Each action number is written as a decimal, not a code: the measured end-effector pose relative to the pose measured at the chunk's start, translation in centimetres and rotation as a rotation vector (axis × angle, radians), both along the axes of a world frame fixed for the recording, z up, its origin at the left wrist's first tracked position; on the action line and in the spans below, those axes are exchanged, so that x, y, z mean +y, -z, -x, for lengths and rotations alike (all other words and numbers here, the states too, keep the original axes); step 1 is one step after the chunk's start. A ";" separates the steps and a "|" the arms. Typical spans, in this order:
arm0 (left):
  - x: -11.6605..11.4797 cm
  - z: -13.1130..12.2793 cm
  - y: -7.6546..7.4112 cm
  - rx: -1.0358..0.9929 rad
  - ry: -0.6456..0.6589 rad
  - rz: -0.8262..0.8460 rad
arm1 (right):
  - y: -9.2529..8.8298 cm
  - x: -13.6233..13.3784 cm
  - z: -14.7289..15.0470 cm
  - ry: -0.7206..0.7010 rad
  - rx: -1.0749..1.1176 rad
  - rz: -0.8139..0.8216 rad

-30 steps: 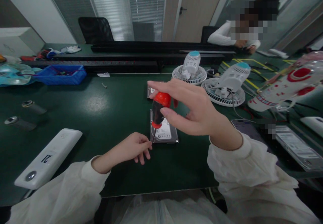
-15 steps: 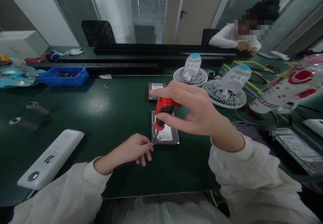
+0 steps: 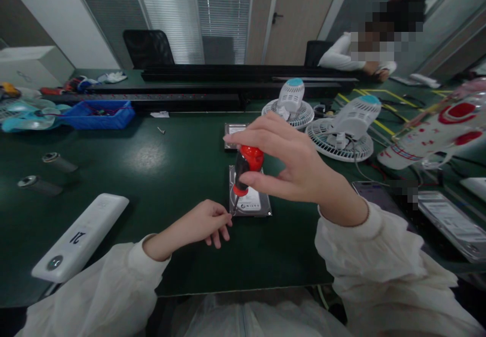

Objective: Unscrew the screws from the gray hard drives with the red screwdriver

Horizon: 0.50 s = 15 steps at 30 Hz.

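Observation:
My right hand point(image 3: 283, 162) is closed around the red and black handle of a screwdriver point(image 3: 249, 160). The screwdriver leans slightly, and its thin shaft runs down to the near left corner of a hard drive point(image 3: 252, 202) lying flat with its white label up. At that same corner is my left hand point(image 3: 212, 221), thumb and forefinger together by the screwdriver tip, the other fingers loosely curled. Whatever is between those fingertips is too small to make out. A second hard drive point(image 3: 232, 130) lies farther back, partly hidden behind my right hand.
Two white fans point(image 3: 343, 124) lie face down at the back right, near a decorated bottle point(image 3: 429, 129). On the left are a white device marked 21 point(image 3: 81, 235), metal cylinders point(image 3: 56, 162) and a blue tray point(image 3: 100, 115). Another person point(image 3: 353, 53) sits across the table.
The screwdriver handle has turned a little in my right hand, its black part now facing left. My left hand stays at the drive's corner. The view has shifted slightly.

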<state>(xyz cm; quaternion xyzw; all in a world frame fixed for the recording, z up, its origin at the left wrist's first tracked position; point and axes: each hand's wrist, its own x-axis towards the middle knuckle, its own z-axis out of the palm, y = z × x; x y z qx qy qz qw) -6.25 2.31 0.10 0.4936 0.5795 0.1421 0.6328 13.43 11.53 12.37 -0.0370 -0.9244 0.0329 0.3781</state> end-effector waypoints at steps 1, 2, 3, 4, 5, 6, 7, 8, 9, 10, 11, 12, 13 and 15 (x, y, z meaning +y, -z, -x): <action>0.0 0.0 0.0 -0.002 -0.002 -0.001 | 0.0 0.0 0.0 -0.036 -0.002 0.013; 0.0 0.0 0.0 -0.004 -0.003 -0.001 | 0.1 0.0 0.0 -0.071 -0.001 0.031; 0.0 0.0 0.0 -0.005 -0.003 -0.001 | 0.1 0.0 0.0 -0.093 0.003 0.047; 0.1 0.0 0.0 -0.006 -0.001 0.001 | 0.1 0.0 0.0 -0.096 0.012 0.059; 0.1 0.0 0.0 -0.006 0.002 0.003 | 0.2 0.0 0.0 -0.077 0.024 0.061; 0.1 0.0 0.0 -0.004 0.004 0.003 | 0.2 0.0 0.0 -0.045 0.032 0.057; 0.1 0.0 0.0 -0.001 0.005 0.002 | 0.2 0.0 0.0 -0.010 0.037 0.047; 0.1 0.0 0.0 0.004 0.005 -0.002 | 0.2 0.0 0.0 0.019 0.042 0.032; 0.1 0.0 0.0 0.005 0.006 -0.006 | 0.2 0.0 0.0 0.037 0.040 0.019; 0.1 0.0 0.0 0.004 0.006 -0.008 | 0.2 0.0 0.0 0.041 0.039 0.012; 0.1 0.0 0.1 -0.001 0.006 -0.008 | 0.2 0.0 0.0 0.028 0.032 0.011; 0.1 0.0 0.1 -0.006 0.007 -0.007 | 0.1 0.1 -0.1 0.005 0.026 0.015; 0.1 0.0 0.1 -0.008 0.007 -0.005 | 0.1 0.1 -0.1 -0.022 0.023 0.022; 0.1 0.1 0.1 -0.007 0.005 -0.002 | 0.1 0.1 -0.2 -0.065 0.030 0.034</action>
